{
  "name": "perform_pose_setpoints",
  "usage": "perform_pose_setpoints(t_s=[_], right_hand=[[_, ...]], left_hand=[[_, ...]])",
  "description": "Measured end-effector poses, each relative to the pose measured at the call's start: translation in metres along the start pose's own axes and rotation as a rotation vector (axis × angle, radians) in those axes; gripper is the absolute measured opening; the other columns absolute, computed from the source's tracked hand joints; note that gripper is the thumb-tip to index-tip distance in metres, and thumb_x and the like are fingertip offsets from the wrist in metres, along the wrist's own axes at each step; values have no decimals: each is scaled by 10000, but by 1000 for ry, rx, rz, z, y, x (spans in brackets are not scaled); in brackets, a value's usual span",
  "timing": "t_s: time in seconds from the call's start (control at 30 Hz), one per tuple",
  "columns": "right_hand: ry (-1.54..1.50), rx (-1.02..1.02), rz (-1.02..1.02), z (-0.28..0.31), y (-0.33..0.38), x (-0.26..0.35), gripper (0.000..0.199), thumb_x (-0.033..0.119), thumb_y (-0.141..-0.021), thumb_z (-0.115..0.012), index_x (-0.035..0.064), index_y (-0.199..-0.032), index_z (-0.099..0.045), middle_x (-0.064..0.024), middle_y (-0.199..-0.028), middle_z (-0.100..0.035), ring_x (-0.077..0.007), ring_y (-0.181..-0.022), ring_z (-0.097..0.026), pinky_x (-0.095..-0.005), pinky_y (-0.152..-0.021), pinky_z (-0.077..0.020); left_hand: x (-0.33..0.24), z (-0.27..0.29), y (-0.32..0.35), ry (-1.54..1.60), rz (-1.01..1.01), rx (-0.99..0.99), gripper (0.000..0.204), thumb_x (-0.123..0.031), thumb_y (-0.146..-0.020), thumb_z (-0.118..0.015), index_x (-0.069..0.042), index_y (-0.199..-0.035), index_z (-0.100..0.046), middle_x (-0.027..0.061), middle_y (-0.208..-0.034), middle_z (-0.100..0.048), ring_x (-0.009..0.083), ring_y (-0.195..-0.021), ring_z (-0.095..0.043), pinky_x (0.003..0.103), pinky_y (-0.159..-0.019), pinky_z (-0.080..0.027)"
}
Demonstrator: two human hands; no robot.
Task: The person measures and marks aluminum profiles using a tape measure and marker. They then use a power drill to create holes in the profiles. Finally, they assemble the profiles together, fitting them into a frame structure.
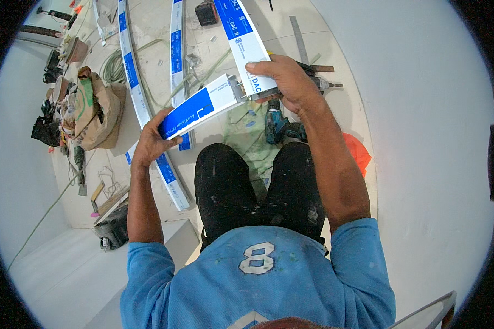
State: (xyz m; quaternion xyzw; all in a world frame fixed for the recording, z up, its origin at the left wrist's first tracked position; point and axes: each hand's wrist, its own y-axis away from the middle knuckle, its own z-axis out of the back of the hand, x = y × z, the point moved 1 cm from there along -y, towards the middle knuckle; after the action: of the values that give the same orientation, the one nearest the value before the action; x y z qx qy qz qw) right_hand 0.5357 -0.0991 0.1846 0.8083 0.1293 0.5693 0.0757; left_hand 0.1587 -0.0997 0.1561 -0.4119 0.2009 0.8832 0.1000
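Note:
My left hand (151, 140) is closed around the outer end of a short aluminium profile (203, 104) wrapped in blue and white film. My right hand (291, 82) grips the near end of a longer aluminium profile (244, 44), its thumb on top and its fingers underneath. The two profiles meet at an angle above my knees, with bare metal showing at the short one's end. Whether they are fastened together, I cannot tell. Below the right hand a teal and black cordless drill (280, 120) lies beside a green sheet (247, 131).
Two more film-wrapped profiles (132, 71) (177, 49) stretch across the floor. A tan bag (101, 109) and a coiled cable (112, 66) sit at left. A metal strip (298, 38) and an orange item (357, 153) lie by the white right wall (428, 137).

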Motion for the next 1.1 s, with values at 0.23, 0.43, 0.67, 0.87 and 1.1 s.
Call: perform_pose_setpoints(t_s=[0.23,0.43,0.67,0.87,1.1], right_hand=[[2,-6,-11,-1,0,-2,471,287,-898,-763,-90,-1168,-682,-142,-943,-764,-194,-734,-749,-349,-558,-654],[39,1,-18,1,-2,-5,497,309,-909,-746,-90,-1196,-671,-133,-946,-766,-198,-750,-749,-362,-578,-658],[43,36,-56,1,-2,-2,512,327,-909,-746,-91,-1195,-671,-157,-1005,-756,-228,-865,-750,-389,-665,-674],[72,23,-53,-1,0,-6,482,232,-847,-838,-77,-1189,-696,-165,-1051,-764,-253,-934,-755,-401,-726,-672],[201,104,-86,4,1,1,516,226,-794,-897,-62,-1184,-720,-172,-1081,-771,-269,-953,-764,-425,-740,-678]], left_hand=[[-22,14,12,-133,-32,21,836,10,-662,-912,-131,-1433,-620,67,-1286,-718,203,-1205,-646,386,-1098,-482],[-51,28,23,-239,-26,14,785,-25,-691,-892,-121,-1421,-620,105,-1238,-738,243,-1151,-682,405,-1073,-498],[-66,34,27,-342,-53,32,765,-63,-689,-903,-107,-1397,-615,130,-1206,-746,255,-1119,-698,421,-1018,-525],[-73,40,26,-405,-110,26,753,-74,-695,-897,-95,-1393,-614,158,-1189,-748,284,-1108,-716,416,-997,-539],[-72,51,8,-441,-119,68,765,-81,-708,-884,-103,-1421,-606,175,-1228,-739,303,-1128,-716,428,-1011,-541]])
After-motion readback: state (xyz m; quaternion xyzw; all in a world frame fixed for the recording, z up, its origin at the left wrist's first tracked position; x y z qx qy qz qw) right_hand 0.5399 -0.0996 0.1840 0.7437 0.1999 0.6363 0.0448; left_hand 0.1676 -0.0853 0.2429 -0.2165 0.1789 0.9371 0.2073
